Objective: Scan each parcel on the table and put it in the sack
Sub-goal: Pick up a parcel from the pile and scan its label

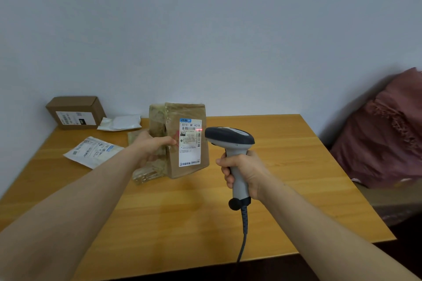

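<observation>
L hand [152,143] grips taped cardboard parcel [182,143] upright over counter [274,166]; R hand [245,172] fingers wrapped round barcode scanner [230,141], red line on label [190,141].

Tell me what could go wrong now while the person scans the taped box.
The red scan line sits at the right edge of the label, so the read may fail. The left hand grips the taped box by one side only; it might tip. The scanner cable hangs over the table edge and could snag.
</observation>
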Demonstrator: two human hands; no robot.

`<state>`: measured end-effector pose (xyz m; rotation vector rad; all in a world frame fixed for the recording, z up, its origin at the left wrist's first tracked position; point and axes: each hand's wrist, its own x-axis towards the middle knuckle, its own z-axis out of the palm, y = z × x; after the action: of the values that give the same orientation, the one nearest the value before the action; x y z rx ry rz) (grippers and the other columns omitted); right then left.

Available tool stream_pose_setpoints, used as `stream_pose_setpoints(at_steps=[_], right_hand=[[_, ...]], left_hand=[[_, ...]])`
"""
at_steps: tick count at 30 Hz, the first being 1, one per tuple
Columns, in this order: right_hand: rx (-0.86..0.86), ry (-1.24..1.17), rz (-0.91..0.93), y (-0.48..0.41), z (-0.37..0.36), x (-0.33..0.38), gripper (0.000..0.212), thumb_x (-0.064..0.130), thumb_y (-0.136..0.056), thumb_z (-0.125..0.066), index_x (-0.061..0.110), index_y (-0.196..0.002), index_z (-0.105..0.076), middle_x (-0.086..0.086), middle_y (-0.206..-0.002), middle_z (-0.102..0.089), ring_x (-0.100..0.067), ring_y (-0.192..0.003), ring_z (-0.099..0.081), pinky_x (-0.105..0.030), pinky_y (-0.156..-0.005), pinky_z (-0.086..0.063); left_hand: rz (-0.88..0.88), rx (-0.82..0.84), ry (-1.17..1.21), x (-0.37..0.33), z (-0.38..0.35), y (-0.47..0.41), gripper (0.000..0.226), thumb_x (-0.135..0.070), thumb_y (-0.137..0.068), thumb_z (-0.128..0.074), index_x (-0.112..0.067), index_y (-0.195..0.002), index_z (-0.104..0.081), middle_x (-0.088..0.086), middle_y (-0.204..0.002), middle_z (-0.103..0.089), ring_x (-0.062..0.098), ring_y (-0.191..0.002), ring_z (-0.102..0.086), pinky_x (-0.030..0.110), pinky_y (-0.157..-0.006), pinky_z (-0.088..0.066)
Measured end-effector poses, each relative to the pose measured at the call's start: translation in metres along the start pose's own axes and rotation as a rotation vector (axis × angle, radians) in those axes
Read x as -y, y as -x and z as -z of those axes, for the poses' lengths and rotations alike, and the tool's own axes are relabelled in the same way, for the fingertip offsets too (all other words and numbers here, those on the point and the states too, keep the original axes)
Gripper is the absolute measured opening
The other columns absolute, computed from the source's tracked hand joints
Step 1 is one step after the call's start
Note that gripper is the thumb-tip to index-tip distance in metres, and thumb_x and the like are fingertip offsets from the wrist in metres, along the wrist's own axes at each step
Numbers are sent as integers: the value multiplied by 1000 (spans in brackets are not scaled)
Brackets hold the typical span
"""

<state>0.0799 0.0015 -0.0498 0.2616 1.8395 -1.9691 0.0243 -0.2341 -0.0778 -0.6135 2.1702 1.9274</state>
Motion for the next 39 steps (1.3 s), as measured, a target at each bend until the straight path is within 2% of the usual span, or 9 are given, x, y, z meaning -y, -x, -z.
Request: stream_pose_setpoints(at_steps=[7,12,17,21,23,26,31,36,39], right_hand=[[-25,-11,-23,-2,-2,0,22,0,-83,-67,6,-67,-52,-7,-51,-48,-18,-41,-38,-24,-43,-36],[-68,-38,-45,-3,2,-2,22,0,-84,-66,6,-68,-52,-7,-50,-48,-17,-40,-39,-23,-43,-36],[-109,-121,-33,4,28,-8,12,3,-84,-68,2,-89,-58,-9,-54,-53,-18,-41,-41,-24,-43,-38],[-224,-184,2,13,78,-15,25,4,-84,-70,2,-106,-61,-10,-60,-63,-18,-41,-46,-25,-44,-42],[-305,-213,22,19,111,-19,24,4,-82,-72,5,-104,-63,-11,-70,-67,-18,-45,-51,-27,-46,-44],[-397,-252,40,31,166,-23,25,7,-80,-76,10,-103,-67,-10,-87,-70,-20,-61,-61,-29,-49,-47],[-479,-204,109,74,275,-19,27,10,-75,-81,9,-96,-64,-8,-80,-64,-17,-60,-56,-29,-50,-47],[-640,-208,205,128,405,-5,20,-5,-74,-77,4,-79,-61,-10,-64,-61,-23,-56,-54,-31,-53,-46],[-722,-292,227,145,469,3,29,-4,-72,-79,-4,-98,-65,-14,-70,-67,-30,-62,-60,-42,-63,-54]], left_hand=[[10,40,4,0,-6,-7,42,-7,-75,-76,-14,-110,-54,-1,-97,-65,23,-97,-61,36,-72,-52],[47,60,-22,3,-17,-16,47,-8,-71,-79,-11,-112,-55,4,-104,-66,26,-103,-61,48,-90,-52],[65,124,-30,3,-42,-18,51,-13,-73,-78,-9,-119,-56,4,-102,-67,18,-89,-64,34,-64,-54],[51,183,-24,1,-77,-12,38,-26,-71,-78,-16,-103,-61,3,-103,-66,22,-102,-60,39,-81,-51],[64,221,-32,-3,-101,-2,56,-39,-56,-80,-17,-104,-61,4,-107,-65,22,-105,-58,40,-87,-49],[82,340,-53,-17,-150,15,79,-53,-45,-75,-19,-114,-59,5,-114,-65,23,-107,-59,46,-96,-45],[42,505,-6,-39,-288,47,54,-43,-71,-71,-17,-117,-61,11,-117,-65,24,-99,-61,39,-79,-51],[-79,727,-7,-67,-434,90,80,-47,-42,-86,-21,-115,-64,5,-116,-69,16,-102,-63,31,-88,-48],[-142,862,-66,-82,-503,104,98,-52,-35,-87,-29,-126,-57,-3,-119,-68,16,-113,-60,31,-97,-44]])
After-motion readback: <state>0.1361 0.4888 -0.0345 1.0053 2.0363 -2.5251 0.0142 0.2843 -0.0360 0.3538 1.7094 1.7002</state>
